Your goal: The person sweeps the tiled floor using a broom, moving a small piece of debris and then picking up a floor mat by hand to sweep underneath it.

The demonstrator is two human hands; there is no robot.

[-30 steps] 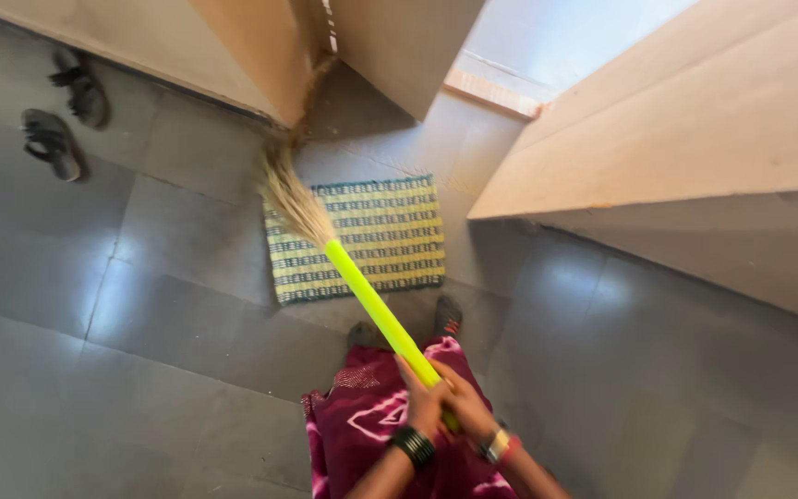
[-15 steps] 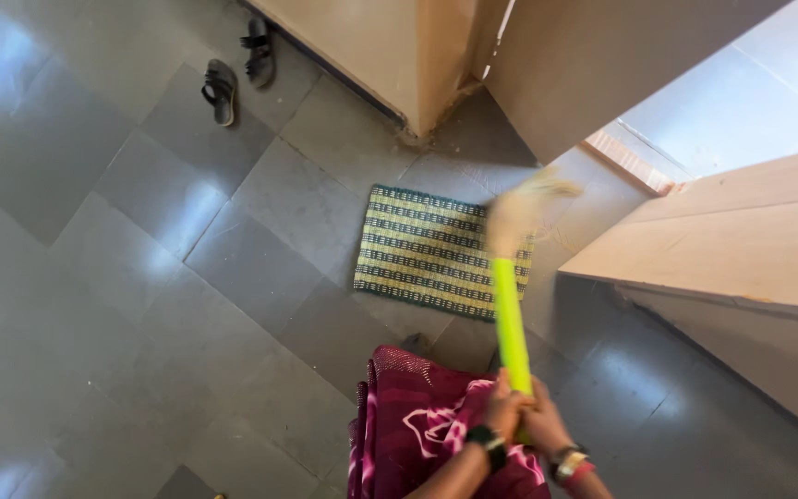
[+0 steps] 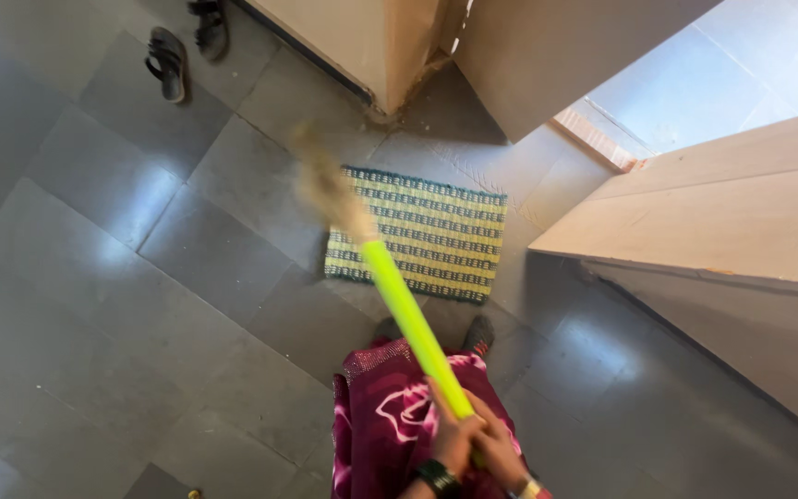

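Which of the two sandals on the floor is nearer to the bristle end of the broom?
The lower-left sandal. It lies wholly in view on a grey tile, while the other sandal sits farther up, cut by the picture's top edge. The broom's bristles are blurred.

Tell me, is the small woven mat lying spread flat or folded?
Spread flat. The mat shows its full striped rectangle on the grey floor, no corner turned over.

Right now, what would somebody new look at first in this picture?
Probably the bright green broom, slanting up the middle, gripped by the left hand and right hand at the bottom edge; its straw end is blurred over the grey tiled floor. Next, the striped mat beside it, then two dark sandals at top left.
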